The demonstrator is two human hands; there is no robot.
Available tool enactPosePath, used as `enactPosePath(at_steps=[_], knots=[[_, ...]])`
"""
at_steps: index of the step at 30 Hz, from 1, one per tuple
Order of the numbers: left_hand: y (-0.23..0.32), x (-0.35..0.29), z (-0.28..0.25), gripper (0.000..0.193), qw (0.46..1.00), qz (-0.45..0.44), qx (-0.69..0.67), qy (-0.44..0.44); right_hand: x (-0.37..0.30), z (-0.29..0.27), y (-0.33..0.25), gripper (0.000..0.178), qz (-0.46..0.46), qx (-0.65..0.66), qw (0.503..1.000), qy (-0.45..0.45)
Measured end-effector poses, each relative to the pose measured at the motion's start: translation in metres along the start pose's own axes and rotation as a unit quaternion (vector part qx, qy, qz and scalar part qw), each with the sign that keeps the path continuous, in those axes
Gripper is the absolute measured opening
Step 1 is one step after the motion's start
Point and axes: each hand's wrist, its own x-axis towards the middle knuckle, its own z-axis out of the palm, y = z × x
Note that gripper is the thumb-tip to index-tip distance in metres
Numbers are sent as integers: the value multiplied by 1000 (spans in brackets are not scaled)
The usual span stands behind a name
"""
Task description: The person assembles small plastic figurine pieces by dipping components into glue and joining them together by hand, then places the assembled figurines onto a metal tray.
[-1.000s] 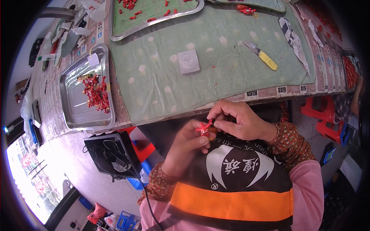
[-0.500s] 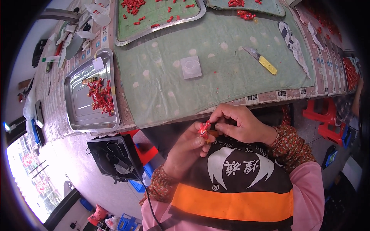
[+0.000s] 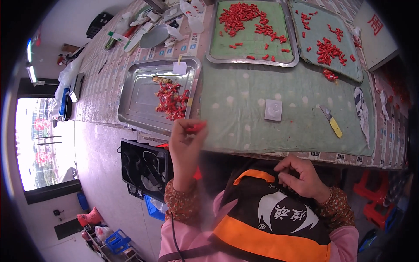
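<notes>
My left hand (image 3: 181,146) is raised at the table's front edge with a small red figurine (image 3: 197,127) pinched between thumb and fingers. The figurine is slightly blurred. Just beyond it lies a steel tray (image 3: 131,94), with a heap of red figurines (image 3: 172,102) along its right side. My right hand (image 3: 302,177) hovers over my lap below the table edge. Its fingers are curled together, and whatever they hold, if anything, does not show.
A yellow-handled knife (image 3: 335,126) and a small whitish square block (image 3: 273,110) lie on the green cloth (image 3: 235,131). Two trays (image 3: 253,63) (image 3: 349,72) of small red pieces stand at the back. A crumpled rag (image 3: 361,115) lies right; a black open case (image 3: 144,168) sits below the table.
My left hand has moved left and up from beside my right hand, carrying the figurine toward the steel tray. The view has swung left. My right hand stays over my lap.
</notes>
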Motion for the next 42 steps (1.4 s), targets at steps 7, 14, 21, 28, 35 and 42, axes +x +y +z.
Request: enactPosePath(at_steps=[7, 14, 21, 28, 35, 42], knots=[[-9, 62, -41, 20, 864, 174, 441, 166, 0, -1, -10, 16, -12, -30, 999, 6], [-18, 83, -51, 23, 820, 198, 508, 175, -1, -8, -16, 15, 3, -31, 999, 32], [-23, 105, -61, 31, 811, 174, 517, 212, -7, -23, -29, 14, -8, -32, 996, 82], [-18, 79, -47, 34, 829, 230, 431, 273, -7, -61, -44, 12, -66, -52, 982, 172], [-17, 78, -27, 10, 846, 264, 392, 248, -11, -79, -66, 10, -92, -113, 948, 284], [0, 125, -62, 14, 820, 213, 435, 305, 4, -69, -65, 8, -112, -191, 941, 255]])
